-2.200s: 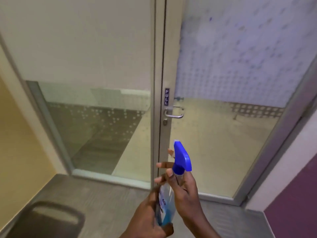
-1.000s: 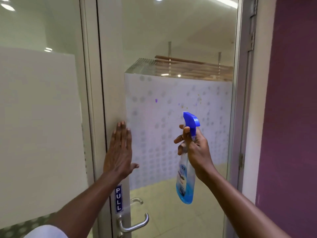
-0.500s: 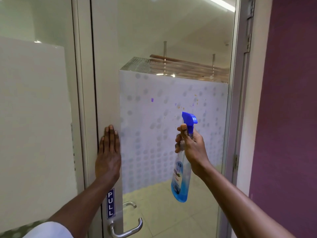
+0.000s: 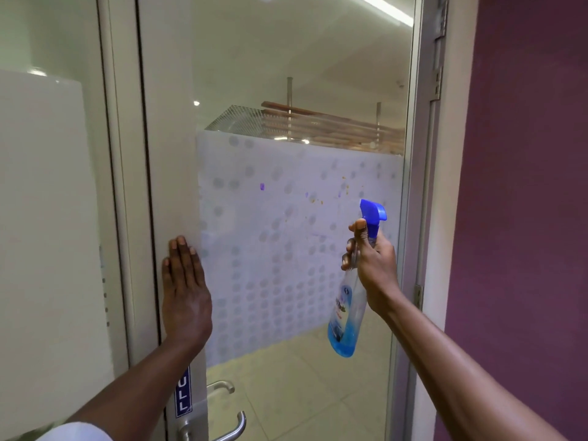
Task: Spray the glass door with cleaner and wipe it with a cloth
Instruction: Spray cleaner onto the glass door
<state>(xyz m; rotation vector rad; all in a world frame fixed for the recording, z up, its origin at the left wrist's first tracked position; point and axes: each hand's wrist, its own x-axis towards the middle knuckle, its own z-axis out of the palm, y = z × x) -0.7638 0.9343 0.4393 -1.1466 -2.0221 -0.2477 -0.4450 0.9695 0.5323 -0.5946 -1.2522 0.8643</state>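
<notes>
The door (image 4: 286, 90) is seen close up, its lower glass covered by a frosted film (image 4: 286, 249) printed with dots. Small purple and orange specks (image 4: 313, 200) are scattered over the upper part of the film.

The left hand (image 4: 184, 291) is laid flat against the door's inner frame, above the blue PULL sign (image 4: 183, 396) and the handle (image 4: 229, 424). Its grip is fully open, fingers straight and together, and nothing is held in it. It appears to be used to steady the door.

The right hand's (image 4: 374, 265) grip is closed round the neck of the bottle (image 4: 345, 313), which is held up in front of the right part of the glass, near the hinge side. The blue spray head (image 4: 372, 211) is pointed up and left toward the specks, and a finger is placed at the trigger. Blue cleaner is seen filling only the bottom part of the bottle.

No mist, drops or wet runs can be made out on the glass, so whether any cleaner has landed cannot be told; the specks look undisturbed. The task is judged to be at its very start: the bottle is aimed, and spraying is the step in hand. Wiping is left entirely, and no cloth is visible anywhere in view, so one would have to be fetched first.
</notes>
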